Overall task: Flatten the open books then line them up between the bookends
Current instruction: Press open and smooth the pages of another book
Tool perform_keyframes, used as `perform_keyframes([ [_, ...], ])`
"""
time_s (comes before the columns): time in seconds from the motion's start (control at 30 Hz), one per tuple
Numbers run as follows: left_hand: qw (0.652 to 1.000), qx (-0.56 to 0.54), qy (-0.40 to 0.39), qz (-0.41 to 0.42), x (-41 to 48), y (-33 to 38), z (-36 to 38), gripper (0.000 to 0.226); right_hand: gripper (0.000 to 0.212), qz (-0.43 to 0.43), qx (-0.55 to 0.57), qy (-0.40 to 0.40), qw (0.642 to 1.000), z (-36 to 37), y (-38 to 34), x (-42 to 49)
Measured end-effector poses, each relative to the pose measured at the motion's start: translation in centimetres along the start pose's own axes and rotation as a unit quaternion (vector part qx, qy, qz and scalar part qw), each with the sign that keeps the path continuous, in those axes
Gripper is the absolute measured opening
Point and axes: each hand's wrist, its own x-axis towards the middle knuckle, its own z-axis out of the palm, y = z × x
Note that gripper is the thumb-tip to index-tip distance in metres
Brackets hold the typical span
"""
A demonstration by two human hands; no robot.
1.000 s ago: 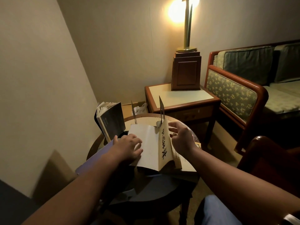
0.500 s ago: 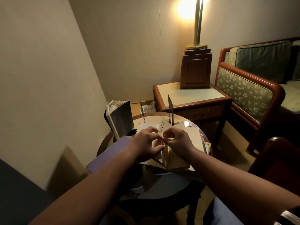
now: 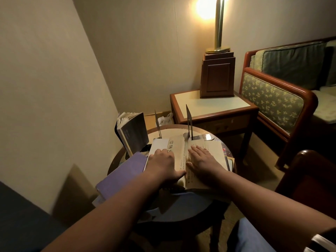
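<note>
Hands press open book flat on round counter (image 3: 171, 130)

The left hand (image 3: 161, 164) and right hand (image 3: 203, 160), fingers straight and grasping nothing, lie palm-down on facing pages of the open book (image 3: 177, 142); half a second earlier they pinched its raised middle leaves. The book's far edge reaches the foot of the right bookend (image 3: 189, 120), with the left bookend (image 3: 157, 124) nearby. A dark book (image 3: 132, 133) stands at left, beyond a purple book (image 3: 123, 175).
</note>
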Motion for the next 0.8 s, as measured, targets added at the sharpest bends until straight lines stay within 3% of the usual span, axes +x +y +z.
perform_keyframes([
  [0.2, 0.979, -0.188, 0.03, -0.071, 0.1, -0.8, -1.1, 0.042, 0.071, -0.006, -0.039, -0.02, 0.999, 0.0, 0.0, -0.5],
  [0.3, 0.982, -0.152, 0.059, -0.099, 0.2, -2.4, -1.7, 0.052, 0.071, -0.01, -0.039, -0.023, 0.999, 0.0, 0.1, -0.6],
  [0.43, 0.994, -0.073, -0.005, -0.081, -0.2, -3.1, -1.6, 0.101, 0.079, -0.008, -0.044, -0.024, 0.999, 0.1, 0.1, -0.7],
  [0.53, 0.998, 0.011, -0.063, 0.018, -0.1, -3.0, -1.1, 0.087, 0.1, -0.015, -0.044, -0.036, 0.998, -0.1, 0.3, -1.1],
  [0.6, 0.992, 0.038, -0.095, 0.067, -0.3, -3.0, -0.3, 0.068, 0.1, -0.017, -0.055, -0.039, 0.998, -0.1, 0.4, -1.5],
  [0.7, 0.991, -0.014, -0.112, 0.065, -1.3, -3.1, 0.9, 0.057, 0.092, -0.023, -0.065, -0.047, 0.997, -0.5, 0.4, -2.2],
  [0.8, 0.989, -0.036, -0.128, 0.06, -2.1, -3.2, 1.8, 0.065, 0.104, -0.022, -0.052, -0.069, 0.996, -1.5, -0.1, -2.8],
])
